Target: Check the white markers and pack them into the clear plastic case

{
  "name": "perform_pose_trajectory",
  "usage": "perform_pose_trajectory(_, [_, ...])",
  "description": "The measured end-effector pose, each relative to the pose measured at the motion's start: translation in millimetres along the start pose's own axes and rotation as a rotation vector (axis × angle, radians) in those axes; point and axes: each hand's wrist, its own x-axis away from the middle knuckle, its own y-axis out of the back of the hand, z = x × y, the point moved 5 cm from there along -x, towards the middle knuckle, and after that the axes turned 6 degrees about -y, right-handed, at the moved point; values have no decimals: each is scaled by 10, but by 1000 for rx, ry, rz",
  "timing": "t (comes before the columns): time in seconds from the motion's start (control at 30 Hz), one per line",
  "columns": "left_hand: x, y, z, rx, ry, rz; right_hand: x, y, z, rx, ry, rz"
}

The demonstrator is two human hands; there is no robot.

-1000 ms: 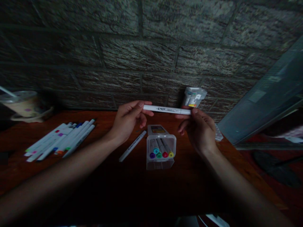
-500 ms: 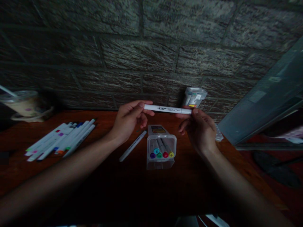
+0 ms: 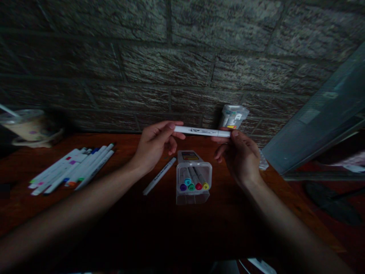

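A white marker with dark print is held level above the table between both hands. My left hand pinches its left end between thumb and fingers. At the right end, the thumb and fingers of my right hand close on it. Below lies a clear plastic case holding several markers with purple, blue, green, red and yellow ends. One loose white marker rests on the table, left of the case.
A pile of white markers lies on the wooden table at left. Behind it stands a plastic cup with a straw. Another clear marker case stands upright by the stone wall. A grey metal panel rises at right.
Both hands still grip the marker in nearly the same pose. Only a very slight shift of the whole view shows.
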Motion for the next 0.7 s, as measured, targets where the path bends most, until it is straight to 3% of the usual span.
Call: perform_pose_trajectory(0.7, [9,8,16,-119,-22,7,15,-17,10,60,27,-33])
